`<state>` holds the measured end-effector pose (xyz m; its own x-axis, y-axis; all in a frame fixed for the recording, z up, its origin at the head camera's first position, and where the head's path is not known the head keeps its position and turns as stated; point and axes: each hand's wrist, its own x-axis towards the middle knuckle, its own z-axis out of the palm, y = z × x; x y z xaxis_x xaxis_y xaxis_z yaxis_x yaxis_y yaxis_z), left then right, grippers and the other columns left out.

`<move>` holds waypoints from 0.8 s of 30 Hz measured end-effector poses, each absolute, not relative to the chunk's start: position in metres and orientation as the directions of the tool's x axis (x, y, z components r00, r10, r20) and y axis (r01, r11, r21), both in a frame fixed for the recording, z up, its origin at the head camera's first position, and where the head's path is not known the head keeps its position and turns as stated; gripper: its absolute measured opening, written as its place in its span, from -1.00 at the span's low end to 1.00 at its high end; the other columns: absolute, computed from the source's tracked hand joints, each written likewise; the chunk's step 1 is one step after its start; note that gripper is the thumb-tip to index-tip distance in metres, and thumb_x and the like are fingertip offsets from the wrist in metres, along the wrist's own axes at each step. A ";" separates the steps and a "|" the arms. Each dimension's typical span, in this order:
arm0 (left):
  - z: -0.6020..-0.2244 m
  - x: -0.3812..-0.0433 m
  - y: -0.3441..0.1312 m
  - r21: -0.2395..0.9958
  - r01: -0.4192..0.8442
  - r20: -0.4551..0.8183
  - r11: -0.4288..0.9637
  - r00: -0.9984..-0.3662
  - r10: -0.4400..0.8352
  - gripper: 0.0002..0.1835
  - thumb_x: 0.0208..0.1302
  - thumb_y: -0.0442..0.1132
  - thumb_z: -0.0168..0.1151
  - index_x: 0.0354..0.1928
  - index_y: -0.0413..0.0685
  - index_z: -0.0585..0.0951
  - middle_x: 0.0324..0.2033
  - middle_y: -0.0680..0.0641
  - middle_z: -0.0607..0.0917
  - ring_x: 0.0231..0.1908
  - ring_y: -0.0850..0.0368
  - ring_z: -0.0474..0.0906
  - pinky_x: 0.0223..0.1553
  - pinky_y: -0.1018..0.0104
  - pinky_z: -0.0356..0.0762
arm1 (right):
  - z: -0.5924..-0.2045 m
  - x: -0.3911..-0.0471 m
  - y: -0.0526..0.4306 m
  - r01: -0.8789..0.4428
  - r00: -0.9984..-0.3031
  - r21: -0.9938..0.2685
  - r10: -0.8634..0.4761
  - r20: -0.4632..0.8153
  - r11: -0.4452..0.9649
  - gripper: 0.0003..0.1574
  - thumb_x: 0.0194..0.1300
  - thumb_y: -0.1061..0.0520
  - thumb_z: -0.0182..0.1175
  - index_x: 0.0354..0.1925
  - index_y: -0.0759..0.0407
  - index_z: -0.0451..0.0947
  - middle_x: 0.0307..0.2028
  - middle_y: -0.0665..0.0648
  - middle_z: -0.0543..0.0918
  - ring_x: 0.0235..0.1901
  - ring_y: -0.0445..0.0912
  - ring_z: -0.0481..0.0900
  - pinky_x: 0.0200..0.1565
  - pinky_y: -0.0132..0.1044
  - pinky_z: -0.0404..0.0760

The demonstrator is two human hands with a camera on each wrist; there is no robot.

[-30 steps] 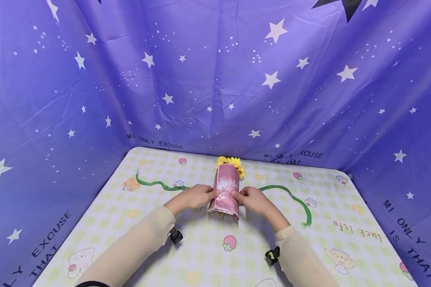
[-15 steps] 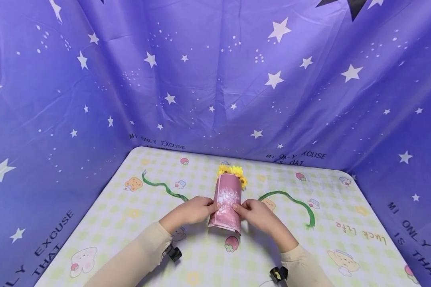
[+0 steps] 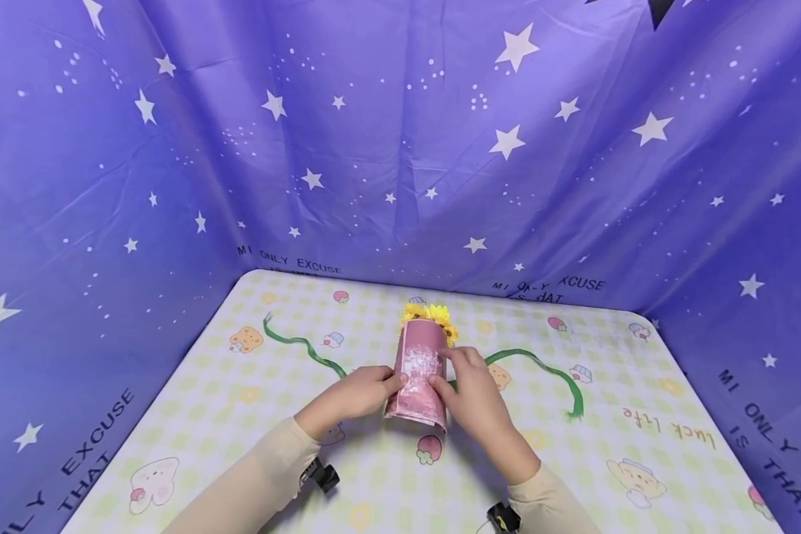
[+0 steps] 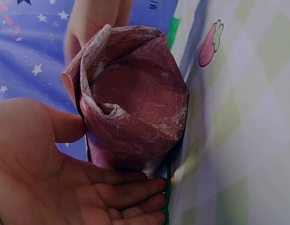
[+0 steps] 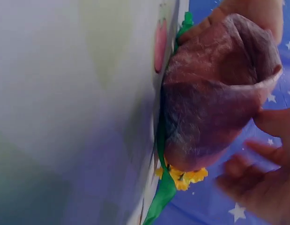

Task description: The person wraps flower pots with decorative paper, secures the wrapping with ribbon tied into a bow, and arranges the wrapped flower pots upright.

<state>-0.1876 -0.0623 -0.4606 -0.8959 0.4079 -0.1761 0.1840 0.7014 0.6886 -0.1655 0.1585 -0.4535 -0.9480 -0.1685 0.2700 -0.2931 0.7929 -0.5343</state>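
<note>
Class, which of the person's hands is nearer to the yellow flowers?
Right. The right hand is at the right side of the pink wrapper, reaching close to the yellow flowers; the left hand pinches the left side, farther from them.

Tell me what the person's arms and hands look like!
The left sleeve and the right sleeve are cream-coloured and plain. Each wrist has a small, dark gadget: the left gadget and the right gadget look black and boxy. The left hand and right hand wear no gloves, and no rings show.
</note>
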 end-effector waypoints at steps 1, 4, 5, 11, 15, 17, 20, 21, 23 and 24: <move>-0.461 -0.188 -0.062 0.688 0.185 -0.174 0.701 -0.897 0.407 -0.44 0.59 0.17 -0.14 0.11 -0.11 0.65 -0.06 -0.10 0.73 -0.02 -0.04 0.64 0.10 -0.04 0.58 | -0.453 -0.165 0.156 -0.368 -0.914 -0.490 -0.212 0.346 0.790 -0.57 0.34 0.08 0.40 0.12 0.20 0.63 0.10 0.20 0.61 0.13 0.13 0.59 0.14 0.08 0.62; -0.462 -0.189 -0.063 0.687 0.183 -0.176 0.703 -0.897 0.405 -0.48 0.60 0.16 -0.15 -0.02 -0.07 0.66 -0.20 -0.05 0.69 -0.16 0.03 0.60 -0.01 0.01 0.57 | -0.453 -0.161 0.150 -0.536 -0.802 -0.352 -0.331 0.498 0.767 -0.82 0.27 0.24 0.42 -0.13 0.12 0.70 -0.09 0.02 0.65 -0.02 -0.01 0.61 0.00 -0.09 0.68; -0.462 -0.189 -0.062 0.684 0.181 -0.177 0.707 -0.898 0.402 -0.48 0.60 0.16 -0.16 -0.04 -0.06 0.66 -0.22 -0.05 0.68 -0.18 0.04 0.59 -0.03 0.02 0.57 | -0.452 -0.160 0.149 -0.565 -0.775 -0.316 -0.359 0.521 0.762 -0.85 0.26 0.26 0.41 -0.19 0.10 0.71 -0.14 -0.02 0.64 -0.08 -0.05 0.61 -0.05 -0.13 0.69; -0.461 -0.187 -0.062 0.676 0.181 -0.175 0.714 -0.902 0.394 -0.45 0.61 0.15 -0.18 0.08 -0.12 0.64 -0.09 -0.09 0.71 -0.07 0.01 0.61 0.04 -0.02 0.57 | -0.450 -0.155 0.144 -0.591 -0.749 -0.247 -0.408 0.521 0.768 -0.87 0.26 0.14 0.43 -0.20 0.09 0.72 -0.22 -0.07 0.64 -0.16 -0.11 0.60 -0.13 -0.20 0.69; -0.460 -0.186 -0.062 0.682 0.175 -0.180 0.710 -0.901 0.395 -0.42 0.61 0.15 -0.18 0.13 -0.15 0.63 -0.03 -0.12 0.71 -0.01 -0.02 0.62 0.09 -0.06 0.57 | -0.447 -0.154 0.142 -0.588 -0.757 -0.250 -0.414 0.506 0.769 -0.85 0.26 0.12 0.45 -0.19 0.09 0.71 -0.22 -0.05 0.65 -0.14 -0.08 0.61 -0.08 -0.17 0.70; -0.460 -0.186 -0.063 0.689 0.170 -0.184 0.704 -0.899 0.398 -0.41 0.61 0.17 -0.18 0.14 -0.15 0.63 -0.01 -0.12 0.71 0.00 -0.02 0.62 0.10 -0.06 0.57 | -0.447 -0.153 0.142 -0.584 -0.761 -0.254 -0.411 0.503 0.771 -0.84 0.26 0.12 0.45 -0.19 0.09 0.71 -0.22 -0.05 0.66 -0.14 -0.08 0.61 -0.07 -0.17 0.70; -0.457 -0.187 -0.066 0.708 0.168 -0.179 0.686 -0.897 0.404 -0.38 0.59 0.21 -0.15 0.17 -0.16 0.63 0.03 -0.15 0.72 0.04 -0.07 0.64 0.12 -0.08 0.58 | -0.446 -0.153 0.143 -0.574 -0.769 -0.259 -0.403 0.496 0.776 -0.84 0.25 0.11 0.46 -0.19 0.09 0.72 -0.22 -0.05 0.67 -0.14 -0.08 0.62 -0.07 -0.18 0.70; -0.456 -0.188 -0.068 0.713 0.166 -0.172 0.681 -0.900 0.400 -0.36 0.58 0.22 -0.14 0.19 -0.17 0.63 0.06 -0.16 0.72 0.07 -0.09 0.64 0.15 -0.10 0.57 | -0.446 -0.153 0.143 -0.572 -0.772 -0.260 -0.402 0.493 0.778 -0.83 0.25 0.11 0.46 -0.19 0.09 0.72 -0.21 -0.05 0.67 -0.13 -0.08 0.62 -0.07 -0.18 0.70; -0.451 -0.193 -0.075 0.717 0.169 -0.144 0.676 -0.914 0.380 -0.34 0.58 0.22 -0.13 0.23 -0.21 0.60 0.10 -0.21 0.71 0.12 -0.14 0.63 0.19 -0.12 0.57 | -0.446 -0.153 0.143 -0.570 -0.774 -0.264 -0.401 0.489 0.778 -0.83 0.25 0.10 0.46 -0.19 0.09 0.72 -0.21 -0.05 0.68 -0.13 -0.08 0.62 -0.06 -0.18 0.70; -0.449 -0.196 -0.079 0.716 0.169 -0.127 0.677 -0.923 0.364 -0.36 0.59 0.20 -0.12 0.24 -0.23 0.59 0.08 -0.22 0.71 0.10 -0.15 0.64 0.18 -0.13 0.58 | -0.446 -0.153 0.143 -0.570 -0.775 -0.267 -0.401 0.488 0.777 -0.83 0.25 0.10 0.46 -0.18 0.09 0.72 -0.21 -0.05 0.68 -0.13 -0.08 0.62 -0.06 -0.18 0.70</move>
